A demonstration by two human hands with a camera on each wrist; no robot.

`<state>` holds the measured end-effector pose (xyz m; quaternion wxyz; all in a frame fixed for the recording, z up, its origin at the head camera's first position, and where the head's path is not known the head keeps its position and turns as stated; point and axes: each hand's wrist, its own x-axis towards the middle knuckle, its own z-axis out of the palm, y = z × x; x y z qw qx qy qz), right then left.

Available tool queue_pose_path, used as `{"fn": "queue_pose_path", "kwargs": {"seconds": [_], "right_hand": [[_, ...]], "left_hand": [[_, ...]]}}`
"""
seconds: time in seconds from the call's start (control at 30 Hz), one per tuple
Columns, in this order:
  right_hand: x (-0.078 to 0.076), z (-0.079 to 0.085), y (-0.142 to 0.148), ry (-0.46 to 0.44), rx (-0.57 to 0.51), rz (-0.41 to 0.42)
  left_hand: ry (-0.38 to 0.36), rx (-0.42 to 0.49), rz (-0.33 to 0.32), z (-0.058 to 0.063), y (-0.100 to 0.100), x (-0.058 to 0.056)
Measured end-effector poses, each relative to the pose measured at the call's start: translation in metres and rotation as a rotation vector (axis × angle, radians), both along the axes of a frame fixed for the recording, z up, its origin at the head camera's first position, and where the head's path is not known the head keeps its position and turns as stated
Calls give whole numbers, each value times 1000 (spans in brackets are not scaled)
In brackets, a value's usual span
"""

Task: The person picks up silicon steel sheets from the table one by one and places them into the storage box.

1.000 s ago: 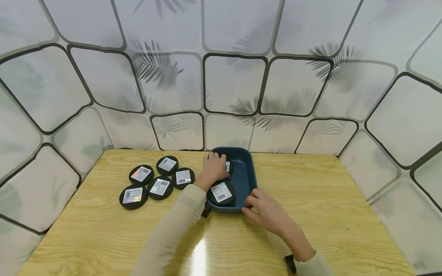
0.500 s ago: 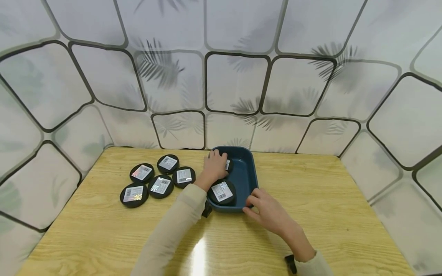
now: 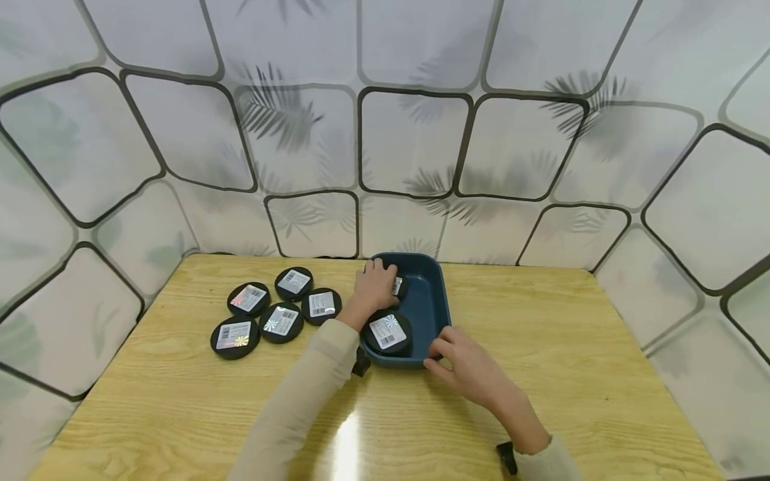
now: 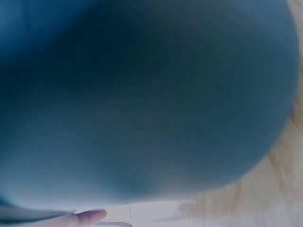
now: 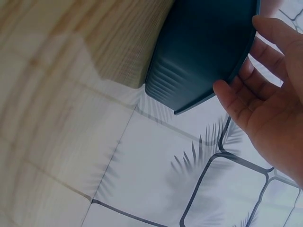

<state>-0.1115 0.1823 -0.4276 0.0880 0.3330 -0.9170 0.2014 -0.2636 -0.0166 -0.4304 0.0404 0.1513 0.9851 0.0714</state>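
In the head view a dark blue rectangular bin [image 3: 426, 314] stands on the table. My left hand [image 3: 374, 288] reaches into its back left part, with fingers curled over a black round disc [image 3: 398, 287] that has a white label; the hand hides most of that disc. Nearer me in the bin lies another labelled black disc [image 3: 388, 333], under the left wrist. My right hand [image 3: 462, 364] grips the bin's front right corner. Its fingers and thumb [image 5: 227, 97] pinch the rim in the right wrist view. In the left wrist view the bin's outer wall [image 4: 165, 118] fills most of the frame.
Several more labelled black discs [image 3: 281, 323] lie flat in a cluster on the wooden table [image 3: 529, 321], left of the bin. A patterned curtain [image 3: 409, 147] encloses the table at the back and sides. The bin stands close to the table's back edge.
Both hands keep their places on the disc and the bin. Everything sits very slightly shifted in the frame, as the head view has moved a little.
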Motion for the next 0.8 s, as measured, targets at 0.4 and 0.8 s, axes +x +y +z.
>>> {"fn": "queue_pose_path", "kwargs": {"seconds": [0.4,0.8], "right_hand": [[-2,1,-1,-1,2,-5],[0,2,-2,1,8,-19]], "left_hand": [[-11,337,-107,4,-22,-1],[150,630,-17,26,-56,35]]}}
